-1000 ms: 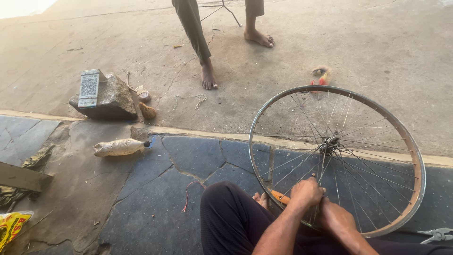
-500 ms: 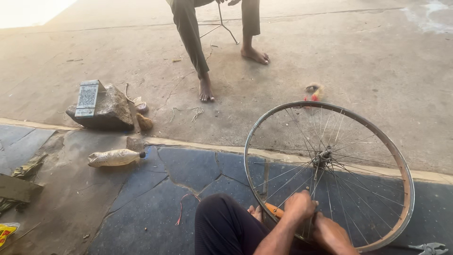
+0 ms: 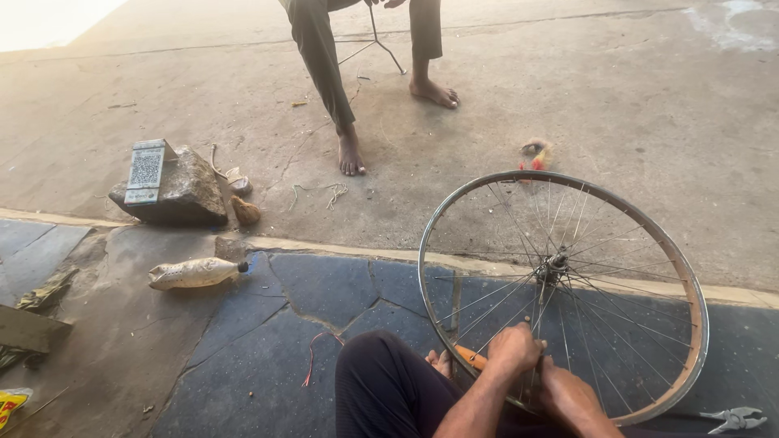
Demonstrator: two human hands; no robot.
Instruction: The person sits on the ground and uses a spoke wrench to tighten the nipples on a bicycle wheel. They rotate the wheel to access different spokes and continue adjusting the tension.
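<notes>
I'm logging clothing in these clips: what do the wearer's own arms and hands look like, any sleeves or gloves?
Both forearms are bare, with no sleeve in view. The left hand and right hand wear no gloves; no watch or ring shows. Dark trousers cover the raised knee.

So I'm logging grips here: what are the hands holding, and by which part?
Both hands, left and right, grip the wheel at its near rim and spokes. An orange handle sits by the left hand; who holds it is unclear.

Hazy daylight, top-left glare, soft shadows, sharp
</notes>
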